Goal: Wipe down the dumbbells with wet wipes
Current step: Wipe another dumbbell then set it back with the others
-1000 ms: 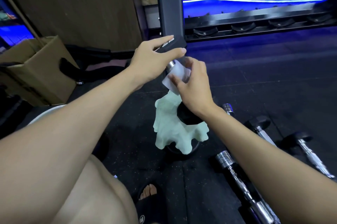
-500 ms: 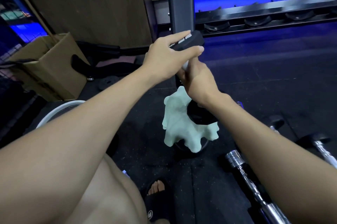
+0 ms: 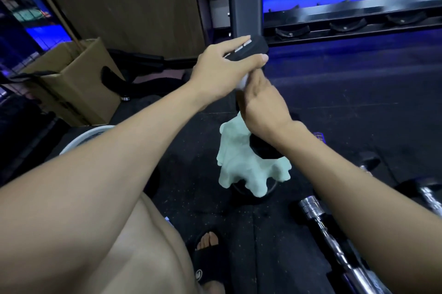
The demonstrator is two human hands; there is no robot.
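Black rubber caps both ends of the dumbbell [image 3: 257, 47], which stands upright in front of the person, above the dark floor [image 3: 358, 107]. Its lower head [image 3: 262, 149] pokes out from a pale green cloth [image 3: 241, 167] draped around it. The left hand [image 3: 224, 66] grips the top head from the near side, with its fingers [image 3: 239, 41] laid over the top and the thumb hooked across the front, closed on the rubber. The left forearm reaches up from the lower left, nearly straight. The right hand [image 3: 260, 102] sits just below the left, back of the hand toward the camera, curled around the handle with the wrist bent down. A bit of white wipe [image 3: 244, 82] shows between the two hands; how the right fingers close on it is hidden.

Other dumbbells [image 3: 334, 243] with chrome handles lie on the floor to the right, under the right forearm. A dark rack [image 3: 346, 26] runs across the back beneath blue light. A cardboard box [image 3: 71, 78] stands at the left, and the rim of a white basin [image 3: 83, 137] shows beside the left forearm. A foot in a black sandal [image 3: 205, 258] rests on the floor near the bottom.
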